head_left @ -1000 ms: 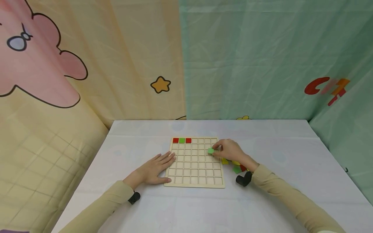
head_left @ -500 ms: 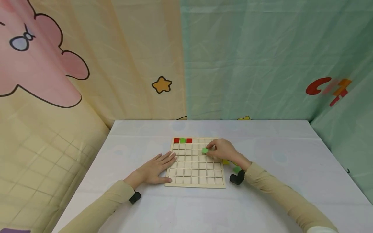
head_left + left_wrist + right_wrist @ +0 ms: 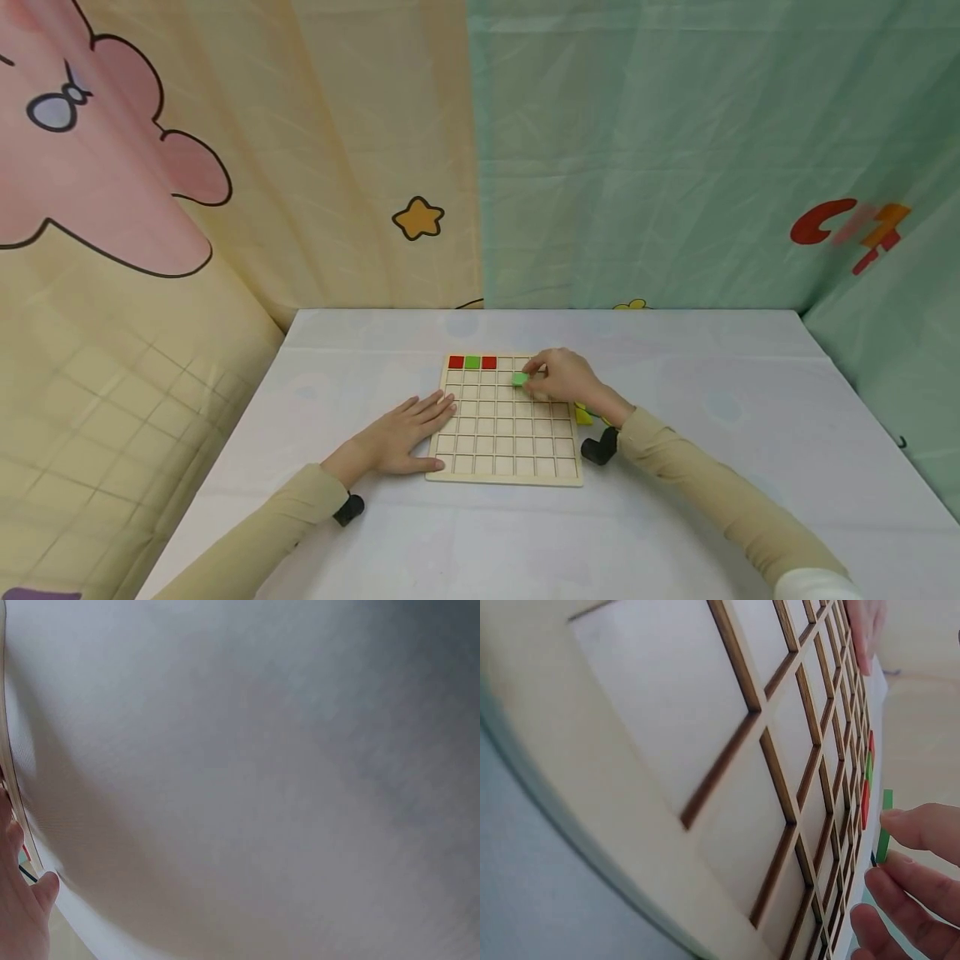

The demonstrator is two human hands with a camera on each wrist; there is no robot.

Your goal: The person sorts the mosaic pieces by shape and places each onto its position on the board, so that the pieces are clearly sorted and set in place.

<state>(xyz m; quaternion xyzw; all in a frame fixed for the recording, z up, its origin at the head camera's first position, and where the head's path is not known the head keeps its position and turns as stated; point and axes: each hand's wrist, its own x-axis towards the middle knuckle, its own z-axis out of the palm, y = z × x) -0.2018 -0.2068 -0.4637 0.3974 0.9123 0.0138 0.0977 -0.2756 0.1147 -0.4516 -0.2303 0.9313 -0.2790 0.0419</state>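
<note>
A wooden grid board point(image 3: 486, 467) lies flat on the table, with a red tile point(image 3: 456, 362), a green tile point(image 3: 472, 362) and another red tile point(image 3: 489, 362) in its top row from the left corner. My left hand point(image 3: 401, 435) rests with spread, straight fingers on the board's left edge. Over the upper right part of the board, my right hand point(image 3: 564, 377) pinches a green square tile point(image 3: 520, 379) between thumb and fingers. The right wrist view shows that green tile point(image 3: 885, 825) held edge-on above the grid.
Yellow tiles point(image 3: 582, 415) lie by the board's right edge, partly hidden under my right wrist. A white cloth covers the table point(image 3: 480, 542). Printed curtains point(image 3: 637, 150) hang behind and at both sides.
My right hand has moved left and slightly away from me over the board, carrying the green tile. The left hand has stayed on the board's edge.
</note>
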